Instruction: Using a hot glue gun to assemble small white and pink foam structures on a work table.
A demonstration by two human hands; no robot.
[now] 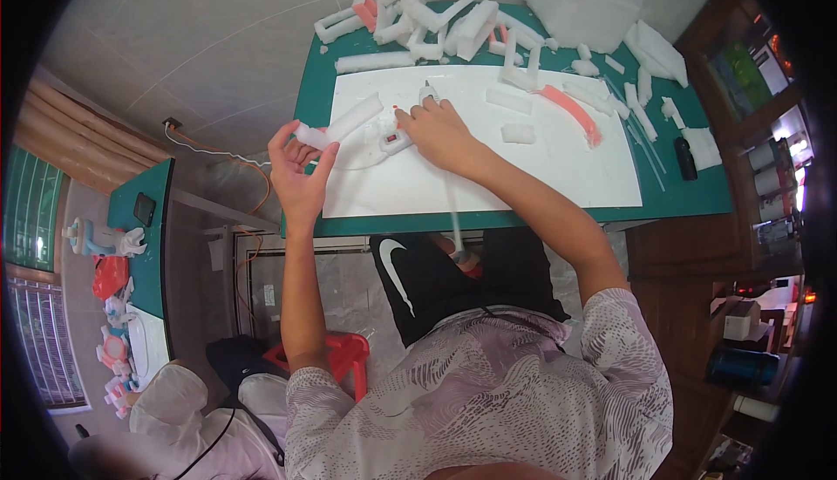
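Note:
My left hand [301, 166] is raised over the left edge of the white board [567, 175]. Its thumb and fingers pinch the near end of a white foam strip [353, 120], which slants up to the right. My right hand [440, 136] is wrapped round a white glue gun [397, 142] and covers much of its body. The nozzle [428, 89] points away from me, past my fingers. A translucent glue stick [454, 214] trails back from under my right hand over the near table edge. Small white foam bits lie close to the gun.
Foam frames [440, 5] and offcuts crowd the far side of the green table [680, 205]. A large foam block [580, 0] stands behind. A curved pink strip [571, 114] and a black cylinder [685, 159] lie right. Another person [187, 419] sits lower left by a red stool [344, 354].

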